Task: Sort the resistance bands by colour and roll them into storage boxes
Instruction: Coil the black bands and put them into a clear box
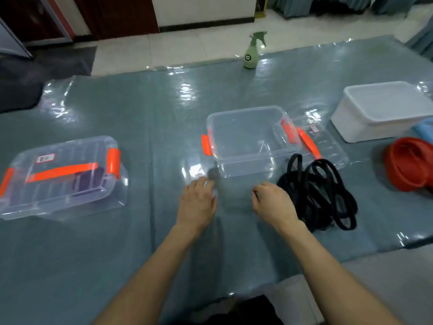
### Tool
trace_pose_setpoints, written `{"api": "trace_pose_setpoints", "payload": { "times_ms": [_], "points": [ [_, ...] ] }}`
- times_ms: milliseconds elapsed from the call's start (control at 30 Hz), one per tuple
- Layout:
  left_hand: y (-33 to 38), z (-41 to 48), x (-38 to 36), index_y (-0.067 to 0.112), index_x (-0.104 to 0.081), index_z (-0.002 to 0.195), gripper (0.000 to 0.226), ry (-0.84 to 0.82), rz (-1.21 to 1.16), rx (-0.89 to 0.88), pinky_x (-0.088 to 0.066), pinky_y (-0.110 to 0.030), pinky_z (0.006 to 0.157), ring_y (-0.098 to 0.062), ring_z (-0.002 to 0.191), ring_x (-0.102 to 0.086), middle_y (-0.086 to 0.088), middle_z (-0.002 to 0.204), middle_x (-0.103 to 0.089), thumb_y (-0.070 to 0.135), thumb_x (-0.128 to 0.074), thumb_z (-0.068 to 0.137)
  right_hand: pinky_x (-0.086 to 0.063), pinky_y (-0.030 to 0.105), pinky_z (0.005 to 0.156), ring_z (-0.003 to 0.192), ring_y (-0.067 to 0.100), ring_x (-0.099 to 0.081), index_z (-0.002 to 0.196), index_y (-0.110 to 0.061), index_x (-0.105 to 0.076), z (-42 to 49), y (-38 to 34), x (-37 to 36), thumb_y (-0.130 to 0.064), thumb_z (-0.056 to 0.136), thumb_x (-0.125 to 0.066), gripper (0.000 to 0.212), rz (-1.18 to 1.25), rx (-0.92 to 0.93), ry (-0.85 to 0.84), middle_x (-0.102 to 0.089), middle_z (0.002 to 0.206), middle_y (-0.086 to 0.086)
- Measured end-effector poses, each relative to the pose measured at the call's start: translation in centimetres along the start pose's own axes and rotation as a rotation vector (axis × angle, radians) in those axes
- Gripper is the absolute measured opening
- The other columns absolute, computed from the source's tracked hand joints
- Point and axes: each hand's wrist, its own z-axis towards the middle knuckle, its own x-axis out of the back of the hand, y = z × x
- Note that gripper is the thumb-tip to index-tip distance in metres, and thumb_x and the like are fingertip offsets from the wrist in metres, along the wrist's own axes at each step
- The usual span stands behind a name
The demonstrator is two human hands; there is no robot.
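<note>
A clear open storage box (248, 158) with orange latches stands mid-mat. My left hand (198, 204) hovers just before its near left corner, fingers relaxed and blurred, holding nothing. My right hand (273, 202) is below the box's near edge with fingers curled under and nothing visible in them. A tangled pile of black resistance bands (321, 195) lies right beside my right hand. Rolled red bands (408, 164) sit at the far right. A closed clear box (61, 177) on the left holds purple bands.
The clear lid (325, 146) with an orange handle lies right of the open box. A white box (384, 111) stands at the back right, with a blue object (424, 130) beside it. A green spray bottle (251, 51) stands at the mat's far edge.
</note>
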Motion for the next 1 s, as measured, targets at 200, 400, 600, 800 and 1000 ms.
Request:
{"api": "trace_pose_setpoints", "payload": {
  "times_ms": [200,400,600,800,1000],
  "points": [
    [8.5,0.3,-8.2,0.032,-0.044,0.159,0.072,-0.336,0.125,0.113,-0.049,-0.041,0.11,-0.031,0.141,-0.051,-0.006,0.153,-0.048,0.059,-0.067,0.097,-0.054,0.05,0.092,0.107,0.037,-0.065,0.11,-0.003,-0.075,-0.7,13.4,1.0,-0.029,0.1,-0.067,0.029,0.139,-0.058,0.184,-0.069,0.111,0.015],
    [9.9,0.2,-8.6,0.031,-0.048,0.156,0.073,-0.377,0.116,0.214,-0.049,-0.043,0.112,-0.033,0.142,-0.046,-0.007,0.152,-0.048,0.053,-0.076,0.091,-0.03,0.061,0.122,0.155,0.043,-0.032,0.168,-0.017,-0.022,-0.9,20.6,-1.3,-0.095,0.069,-0.065,0.134,-0.024,-0.245,-0.173,-0.026,0.17,0.025],
    [10.7,-0.1,-8.5,0.029,-0.032,0.169,0.079,-0.438,0.093,0.272,-0.035,-0.041,0.126,-0.034,0.156,-0.034,-0.01,0.172,-0.03,0.049,-0.068,0.101,-0.028,0.06,0.126,0.147,0.037,-0.049,0.168,-0.025,-0.026,-2.5,22.7,-3.7,-0.064,0.1,-0.06,0.086,0.198,-0.223,-0.09,-0.039,0.168,0.019],
    [10.8,-0.4,-8.3,0.028,-0.02,0.174,0.077,-0.46,0.078,0.285,-0.023,-0.045,0.134,-0.035,0.165,-0.02,-0.012,0.18,-0.015,0.047,-0.058,0.109,-0.028,0.053,0.129,0.118,0.03,-0.066,0.168,-0.012,-0.024,-2.7,21.8,-2.6,-0.029,0.099,-0.071,0.085,0.302,-0.265,0.119,-0.066,0.129,0.011],
    [10.8,-0.2,-6.8,0.028,-0.021,0.173,0.083,-0.533,0.036,0.243,-0.023,-0.04,0.134,-0.032,0.167,-0.017,-0.013,0.181,-0.012,0.053,-0.061,0.105,-0.056,0.049,0.102,0.104,0.035,-0.07,0.159,-0.017,-0.049,-2.7,20.8,1.1,-0.003,0.094,-0.065,0.068,0.411,-0.145,0.325,-0.07,0.12,0.012]
  ]
}}
